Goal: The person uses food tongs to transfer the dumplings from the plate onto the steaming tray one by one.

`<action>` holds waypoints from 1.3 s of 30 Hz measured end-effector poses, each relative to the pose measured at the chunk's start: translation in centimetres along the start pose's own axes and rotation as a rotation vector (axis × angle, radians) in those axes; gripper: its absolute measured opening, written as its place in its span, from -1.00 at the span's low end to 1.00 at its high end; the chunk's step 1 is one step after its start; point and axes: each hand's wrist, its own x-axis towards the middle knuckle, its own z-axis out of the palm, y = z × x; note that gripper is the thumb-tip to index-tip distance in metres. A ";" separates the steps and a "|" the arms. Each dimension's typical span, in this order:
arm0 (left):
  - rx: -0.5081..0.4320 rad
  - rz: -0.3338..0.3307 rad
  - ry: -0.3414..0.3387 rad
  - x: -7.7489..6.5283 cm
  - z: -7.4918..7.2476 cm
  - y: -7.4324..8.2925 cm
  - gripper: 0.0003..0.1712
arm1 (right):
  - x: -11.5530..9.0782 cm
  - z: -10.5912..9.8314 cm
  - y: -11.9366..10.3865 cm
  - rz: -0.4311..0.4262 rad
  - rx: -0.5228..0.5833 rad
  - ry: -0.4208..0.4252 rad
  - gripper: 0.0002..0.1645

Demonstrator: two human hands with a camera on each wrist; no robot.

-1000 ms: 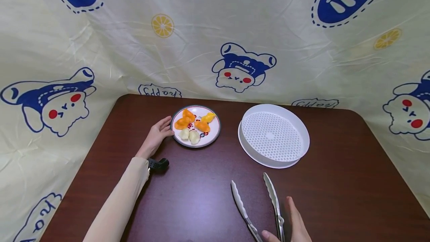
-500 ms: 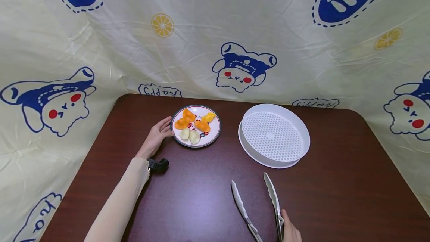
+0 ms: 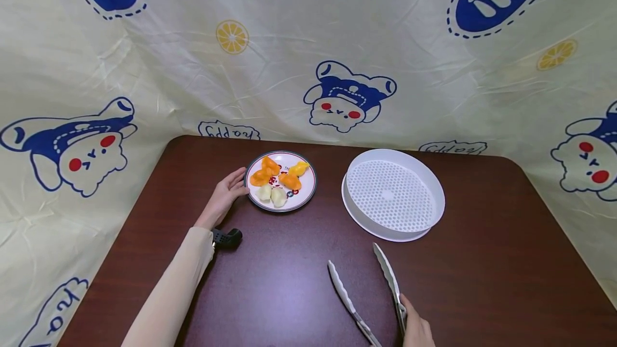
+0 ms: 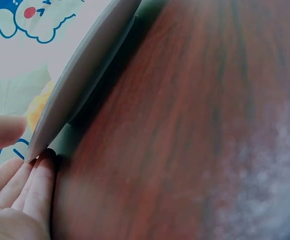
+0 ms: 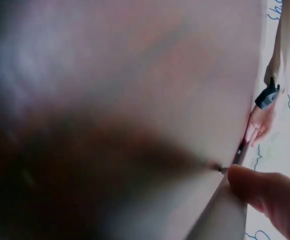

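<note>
At the left of the table, a white plate with a blue rim (image 3: 301, 197) carries orange and yellow pieces (image 3: 290, 181) and pale chunks (image 3: 278, 197). My left hand (image 3: 225, 195) is at its left edge in the head view, fingers extended and touching the rim (image 4: 80, 75); the thumb (image 4: 5, 132) lies separate from the fingers in the left wrist view. At the bottom, my right hand (image 3: 417, 326) grips the right arm of metal tongs (image 3: 389, 277). The tongs stand spread with nothing between their tips. Most of the right palm is cut off by the frame.
A round white perforated tray (image 3: 388, 197) sits on a white base at the right of the plate, beyond the tongs. The dark wooden table (image 3: 496, 261) meets a patterned cloth (image 3: 275, 90) along its back edge.
My right hand has come in from the right and taken hold of the tongs' right arm. The tongs have shifted slightly left. My left hand and the plate have stayed in place.
</note>
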 end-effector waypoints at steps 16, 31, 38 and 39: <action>0.005 -0.004 0.011 0.0 -0.1 -0.2 -0.30 | 4.2 -3.0 -3.6 -0.359 0.215 -0.126 0.19; 0.018 0.010 0.011 0.0 -0.2 -0.3 -0.32 | 10.2 -2.9 -7.0 -0.507 0.094 -0.135 -0.02; 0.046 0.010 0.011 -0.1 -0.1 -0.2 -0.32 | 13.1 -1.2 -7.6 -0.590 0.085 -0.129 0.05; 0.045 0.012 0.011 -0.1 -0.1 -0.2 -0.32 | 13.5 -1.1 -7.7 -0.604 0.080 -0.130 0.05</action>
